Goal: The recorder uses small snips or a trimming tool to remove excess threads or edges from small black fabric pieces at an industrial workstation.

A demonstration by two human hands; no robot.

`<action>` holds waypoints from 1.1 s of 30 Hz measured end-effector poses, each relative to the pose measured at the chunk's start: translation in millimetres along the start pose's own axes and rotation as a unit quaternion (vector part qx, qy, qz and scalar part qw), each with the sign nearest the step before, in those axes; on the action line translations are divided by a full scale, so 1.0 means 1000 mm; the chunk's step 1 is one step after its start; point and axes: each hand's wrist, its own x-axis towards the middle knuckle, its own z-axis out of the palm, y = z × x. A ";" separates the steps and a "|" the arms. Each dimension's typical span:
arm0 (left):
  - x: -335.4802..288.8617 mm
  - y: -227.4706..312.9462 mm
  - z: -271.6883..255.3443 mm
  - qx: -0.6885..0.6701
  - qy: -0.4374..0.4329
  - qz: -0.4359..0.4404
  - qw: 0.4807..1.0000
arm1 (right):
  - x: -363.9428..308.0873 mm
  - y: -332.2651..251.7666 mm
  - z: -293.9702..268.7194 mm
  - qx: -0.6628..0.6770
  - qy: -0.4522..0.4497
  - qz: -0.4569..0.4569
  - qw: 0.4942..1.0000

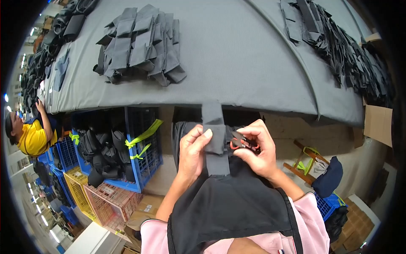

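A dark grey sewn fabric strip (218, 137) hangs at the table edge in front of my body, with a folded flap over its middle. My left hand (191, 152) pinches that flap between thumb and fingers. Just right of the strip, my right hand (261, 152) is closed around small thread snips (244, 143) with black and red parts. Their tips point toward the strip's edge; I cannot tell whether they touch it. A black apron (237, 207) covers my lap behind both hands.
The grey cloth-covered table (237, 55) bears a stack of grey fabric pieces (139, 44) and a longer pile (334, 51) at the far right. At left stand a blue crate (135, 148) of black items and a person in yellow (36, 135). A wooden stool (302, 163) is at right.
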 end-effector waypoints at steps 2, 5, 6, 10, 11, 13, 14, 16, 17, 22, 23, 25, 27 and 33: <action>0.006 0.000 -0.003 0.046 0.015 0.064 0.997 | 0.009 -0.012 0.000 -0.099 -0.060 -0.039 0.993; 0.007 -0.002 -0.004 0.117 0.024 0.069 0.990 | 0.022 0.006 0.012 -0.209 -0.061 -0.092 0.972; 0.007 -0.004 -0.004 0.141 0.021 0.073 0.987 | 0.024 0.008 0.013 -0.206 -0.043 -0.095 0.973; 0.003 -0.014 -0.020 0.167 -0.114 0.130 0.971 | 0.037 0.010 0.020 -0.127 0.000 -0.091 0.988; 0.001 -0.014 -0.019 0.166 -0.114 0.126 0.971 | 0.037 0.016 0.023 -0.011 0.015 0.043 0.999; 0.001 -0.010 -0.017 0.168 -0.171 0.099 0.966 | 0.049 0.020 0.019 0.180 -0.014 0.270 0.946; 0.006 -0.008 -0.020 0.173 -0.160 0.033 0.971 | 0.051 0.032 0.019 0.204 -0.042 0.278 0.938; 0.009 0.000 -0.017 0.127 -0.085 -0.095 0.984 | 0.049 0.033 0.021 0.180 -0.041 0.265 0.946; 0.011 0.000 -0.016 0.128 -0.068 -0.094 0.985 | 0.048 0.033 0.022 0.157 -0.043 0.249 0.955; 0.014 -0.010 -0.012 0.108 0.005 0.076 0.991 | 0.017 0.015 0.006 -0.016 0.045 0.114 0.992; 0.013 -0.006 -0.008 0.090 0.013 0.095 0.991 | 0.008 0.012 0.000 -0.059 0.034 0.124 0.990; 0.016 -0.006 -0.010 0.091 0.019 0.101 0.991 | -0.004 0.006 -0.009 -0.127 -0.024 0.125 0.984; 0.016 -0.006 -0.010 0.093 0.024 0.108 0.990 | -0.008 0.004 -0.004 -0.116 -0.036 0.138 0.983; 0.013 -0.004 -0.008 0.158 0.048 0.127 0.978 | -0.005 0.010 -0.004 -0.096 -0.056 0.121 0.986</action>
